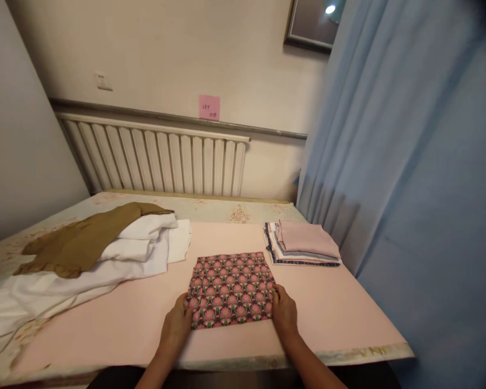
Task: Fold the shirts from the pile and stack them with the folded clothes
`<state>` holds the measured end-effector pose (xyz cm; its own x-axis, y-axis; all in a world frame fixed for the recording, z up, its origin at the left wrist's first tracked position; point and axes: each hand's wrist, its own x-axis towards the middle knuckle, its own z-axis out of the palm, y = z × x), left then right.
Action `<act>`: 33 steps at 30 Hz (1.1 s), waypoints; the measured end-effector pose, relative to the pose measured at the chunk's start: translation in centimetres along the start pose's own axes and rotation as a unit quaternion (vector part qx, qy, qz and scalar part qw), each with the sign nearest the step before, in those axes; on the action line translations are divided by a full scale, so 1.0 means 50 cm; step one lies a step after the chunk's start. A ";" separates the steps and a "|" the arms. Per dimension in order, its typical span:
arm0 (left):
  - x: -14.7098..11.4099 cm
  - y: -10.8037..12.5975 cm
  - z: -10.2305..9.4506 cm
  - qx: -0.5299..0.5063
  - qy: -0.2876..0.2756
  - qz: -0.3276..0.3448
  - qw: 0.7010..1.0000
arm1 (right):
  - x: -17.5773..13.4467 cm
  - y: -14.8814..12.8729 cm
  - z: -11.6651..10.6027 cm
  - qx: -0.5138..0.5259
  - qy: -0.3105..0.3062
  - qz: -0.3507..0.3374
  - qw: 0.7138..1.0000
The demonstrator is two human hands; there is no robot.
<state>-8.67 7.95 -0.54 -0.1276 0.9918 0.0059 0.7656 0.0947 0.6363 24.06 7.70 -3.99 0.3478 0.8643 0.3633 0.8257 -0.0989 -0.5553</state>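
Note:
A folded cloth with a pink flower pattern on a dark ground [233, 289] lies flat in front of me as a neat rectangle. My left hand [177, 324] grips its left edge, thumb on top and fingers mostly hidden at the side. At the right edge, my right hand [284, 310] pinches the cloth between thumb and fingers. Beyond it to the right sits a stack of folded cloths [308, 240], a dusty pink one on top. White cloths [133, 251] lie loosely heaped at the left, with an olive-brown garment [89, 235] draped over them.
A pale pink sheet [117, 335] covers much of the table, over a flowered tablecloth [238, 214]. Behind the table is a white radiator [162, 156] under a pink note [209, 107] on the wall. A blue curtain [372, 140] hangs along the right side.

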 end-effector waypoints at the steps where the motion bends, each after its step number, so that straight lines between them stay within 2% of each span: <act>1: -0.009 0.004 -0.003 0.021 0.004 0.001 1.000 | -0.007 0.002 -0.004 0.003 0.000 -0.001 1.000; 4: -0.030 0.033 -0.002 0.124 0.062 0.026 0.990 | -0.021 0.004 -0.010 0.011 0.001 -0.005 1.000; 7: -0.037 0.085 0.025 0.197 0.112 0.104 0.969 | -0.024 0.003 -0.010 0.011 0.002 -0.006 1.000; 10: -0.029 0.144 0.079 0.208 0.101 0.176 0.957 | -0.023 0.003 -0.008 0.014 0.000 -0.004 1.000; 14: -0.007 0.195 0.149 0.231 0.052 0.225 0.945 | -0.023 0.005 -0.005 0.012 -0.001 -0.004 1.000; 19: 0.010 0.193 0.187 0.262 0.003 0.218 0.940 | -0.023 0.005 -0.005 0.010 -0.015 0.004 1.000; 29: 0.009 0.181 0.191 0.260 0.004 0.215 0.941 | -0.025 0.001 -0.010 0.019 -0.025 0.015 0.999; 31: 0.009 0.178 0.193 0.257 0.013 0.220 0.941 | -0.025 0.001 -0.014 0.025 -0.007 0.023 0.999; 33: 0.010 0.174 0.196 0.251 0.019 0.223 0.942 | -0.023 -0.004 -0.019 0.028 0.041 0.024 0.998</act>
<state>4.12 10.10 -2.58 0.2614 0.9398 0.2201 0.9491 -0.2918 0.1189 23.95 6.26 -3.57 0.4230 0.8158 0.3944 0.7819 -0.1085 -0.6139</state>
